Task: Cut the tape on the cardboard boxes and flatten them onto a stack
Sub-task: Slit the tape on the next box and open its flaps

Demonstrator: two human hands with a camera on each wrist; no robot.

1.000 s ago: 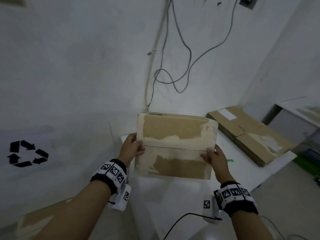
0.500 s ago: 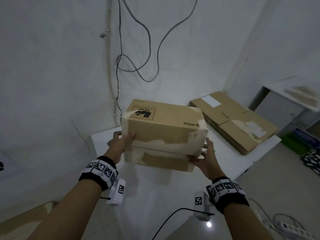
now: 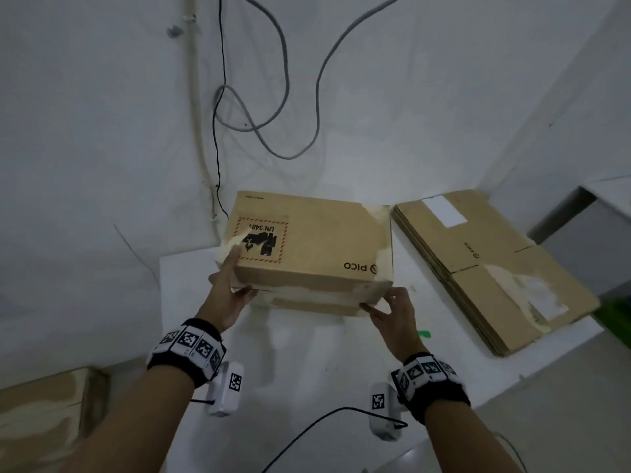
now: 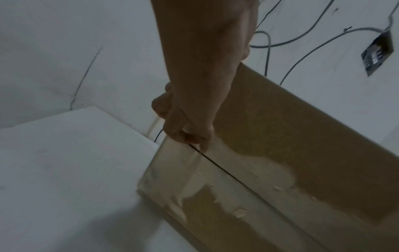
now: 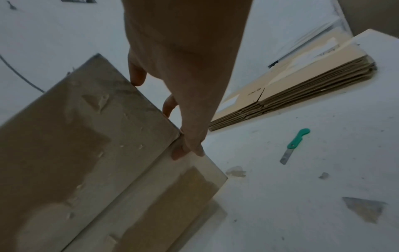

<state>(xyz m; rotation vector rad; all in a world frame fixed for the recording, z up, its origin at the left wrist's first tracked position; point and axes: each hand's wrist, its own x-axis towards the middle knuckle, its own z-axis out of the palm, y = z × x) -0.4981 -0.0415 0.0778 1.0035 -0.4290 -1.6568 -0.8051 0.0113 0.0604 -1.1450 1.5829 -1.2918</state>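
Left hand [image 3: 228, 291] and right hand [image 3: 392, 312] are gripping the box [image 3: 314, 247] ends (fingers curled round edges) over the table [image 3: 191, 274].

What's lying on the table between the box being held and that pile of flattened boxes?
Between the box and the pile of flattened boxes lies a bare strip of white table. The green-handled knife lies nearer the camera, as the right wrist view shows.

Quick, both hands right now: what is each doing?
Left hand: grips the cardboard box at its left end.
Right hand: grips the box's right end.
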